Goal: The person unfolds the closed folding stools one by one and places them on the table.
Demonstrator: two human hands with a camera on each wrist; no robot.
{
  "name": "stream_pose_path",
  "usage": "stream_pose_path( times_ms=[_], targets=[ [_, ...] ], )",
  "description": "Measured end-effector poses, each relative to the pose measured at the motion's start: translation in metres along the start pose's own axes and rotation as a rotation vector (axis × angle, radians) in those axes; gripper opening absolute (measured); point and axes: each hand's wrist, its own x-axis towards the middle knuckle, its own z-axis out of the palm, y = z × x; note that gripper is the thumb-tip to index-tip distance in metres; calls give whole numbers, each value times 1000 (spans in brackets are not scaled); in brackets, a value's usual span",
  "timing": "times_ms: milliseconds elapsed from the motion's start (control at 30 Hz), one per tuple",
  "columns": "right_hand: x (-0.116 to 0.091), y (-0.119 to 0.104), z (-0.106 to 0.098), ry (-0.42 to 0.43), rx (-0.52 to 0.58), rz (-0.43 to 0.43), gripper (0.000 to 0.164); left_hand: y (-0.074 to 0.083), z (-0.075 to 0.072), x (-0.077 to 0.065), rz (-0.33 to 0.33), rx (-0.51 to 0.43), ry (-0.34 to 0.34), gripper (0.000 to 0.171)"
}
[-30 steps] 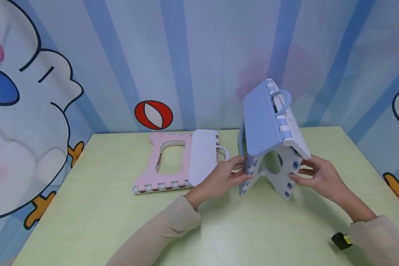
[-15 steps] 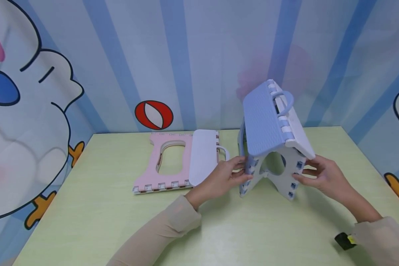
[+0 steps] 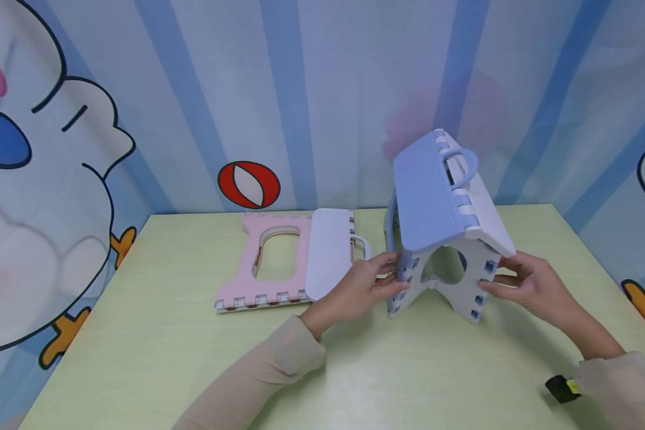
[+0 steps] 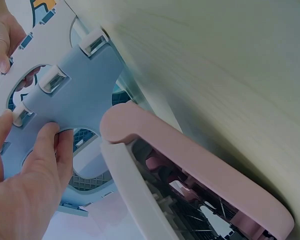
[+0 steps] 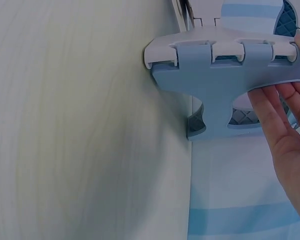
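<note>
A blue and white folding stool (image 3: 427, 191) stands half unfolded on the table, its two-part top peaked like a roof with a blue carry handle (image 3: 464, 170) along the ridge. My left hand (image 3: 362, 283) grips its left leg panel; in the left wrist view the fingers (image 4: 47, 142) reach into the panel's cutout. On the opposite side, my right hand (image 3: 529, 286) holds the right leg panel near its hinged edge, thumb in front. The right wrist view shows the fingers (image 5: 275, 110) inside that panel's opening.
Left of it a pink and white folding stool (image 3: 279, 257) lies folded flat, partly behind my left forearm. The table's back edge meets a striped cartoon backdrop (image 3: 333, 107). A small black object (image 3: 561, 389) shows beside my right sleeve.
My right hand has moved slightly right with the right leg panel, so the blue and white stool's legs and top halves spread wider. My left hand has stayed in place.
</note>
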Motion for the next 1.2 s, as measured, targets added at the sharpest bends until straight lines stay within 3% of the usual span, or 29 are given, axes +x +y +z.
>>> stream_pose_path(
  times_ms=[333,1200],
  targets=[
    [-1,1,-5,-10,55,-22,61,1,0,-1,0,-5,-1,55],
    [1,3,-13,-47,51,-32,59,3,-2,-2,-40,6,5,63]
  ],
)
